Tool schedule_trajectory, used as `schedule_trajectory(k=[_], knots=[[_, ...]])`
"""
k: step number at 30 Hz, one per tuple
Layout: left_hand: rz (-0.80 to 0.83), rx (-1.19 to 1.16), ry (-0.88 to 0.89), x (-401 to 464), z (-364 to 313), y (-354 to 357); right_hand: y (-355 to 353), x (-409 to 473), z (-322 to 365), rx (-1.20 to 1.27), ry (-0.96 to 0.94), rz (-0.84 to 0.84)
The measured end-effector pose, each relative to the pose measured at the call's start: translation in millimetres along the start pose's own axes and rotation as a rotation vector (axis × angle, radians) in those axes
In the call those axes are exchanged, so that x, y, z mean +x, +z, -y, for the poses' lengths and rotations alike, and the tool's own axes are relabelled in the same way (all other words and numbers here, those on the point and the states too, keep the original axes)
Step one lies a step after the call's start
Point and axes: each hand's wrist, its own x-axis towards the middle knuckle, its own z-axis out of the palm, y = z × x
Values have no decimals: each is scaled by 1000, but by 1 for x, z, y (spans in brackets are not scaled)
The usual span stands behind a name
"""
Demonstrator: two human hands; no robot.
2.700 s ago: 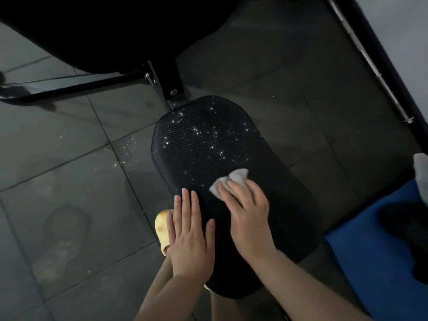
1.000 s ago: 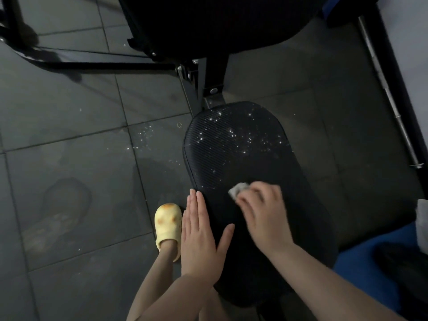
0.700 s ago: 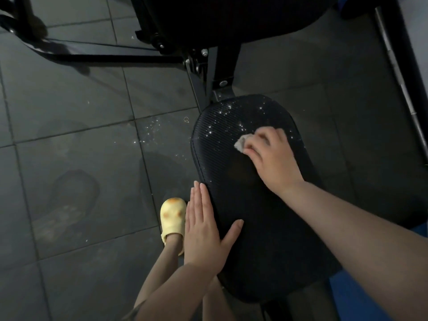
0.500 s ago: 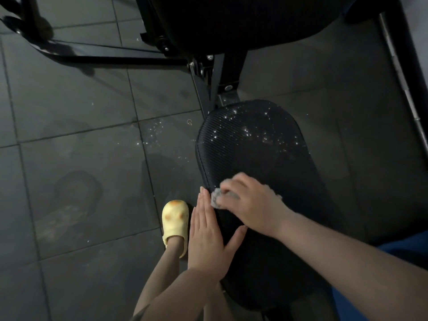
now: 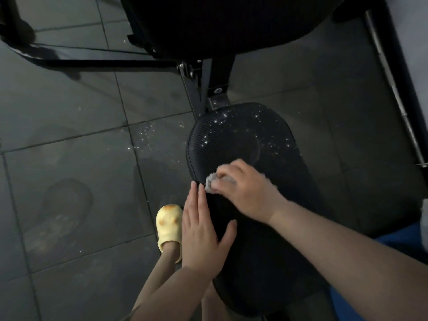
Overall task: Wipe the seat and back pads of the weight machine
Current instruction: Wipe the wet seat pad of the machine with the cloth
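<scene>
- Under your right hand (image 5: 245, 193), the small crumpled grey-white cloth (image 5: 211, 183) is bunched in closed fingers and pressed on the left edge of the black ribbed oval seat pad (image 5: 234, 137); the hand blurs, so it is mid-stroke.
- A moment ago that hand was out over the far end of the pad among the droplets; now it has pulled back toward you and leftward, almost touching the fingertips of your left hand (image 5: 203, 232).
- Your left hand lies flat and open, fingers together and thumb spread, bracing the near left side of the pad. It has barely shifted.
- Beyond your right hand, glinting droplets dot the far rim of the seat, and a faint arc shows where the cloth passed. The band nearer your hands looks dull.
- I judge the seat about half wiped, with the far edge needing another pass.
- Further beyond your hands, the large black back pad (image 5: 220, 22) appears untouched.
</scene>
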Motion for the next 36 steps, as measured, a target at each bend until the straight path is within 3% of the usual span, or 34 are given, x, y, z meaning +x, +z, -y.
schedule_trajectory(k=[2, 5, 8, 10, 13, 15, 16, 20, 21, 24, 28, 30, 32, 36], knots=[[-12, 68, 38, 11, -4, -1, -8, 7, -29, 18, 229, -107], [-45, 136, 76, 32, -14, -1, -18, -16, -57, -62, 766, -406], [-82, 113, 40, 52, -30, 7, -13, -43, -33, 15, 1137, -515], [-133, 165, -17, 60, -40, 16, -3, -42, -5, 0, 1072, -504], [-158, 284, -51, 61, -45, 27, -2, -35, -14, 27, 567, -341], [-163, 326, -49, 61, -43, 28, -10, -33, -48, 1, 390, -266], [-164, 341, -50, 62, -43, 29, -14, -35, -63, -16, 447, -281], [-170, 362, -48, 60, -46, 28, -18, -58, -80, 105, 1272, -468], [-173, 364, -51, 60, -46, 28, -17, -60, -70, 105, 1344, -497], [-182, 367, -57, 61, -47, 29, -8, -56, -27, 95, 1107, -557], [-184, 373, -52, 61, -46, 30, -12, -23, -49, 117, 806, -412], [-187, 379, -56, 62, -45, 30, -22, -2, -81, 148, 849, -405], [-190, 377, -48, 62, -45, 30, -26, -2, -98, 223, 1009, -446], [-184, 367, -47, 61, -44, 29, -22, -53, -58, 201, 1143, -490]])
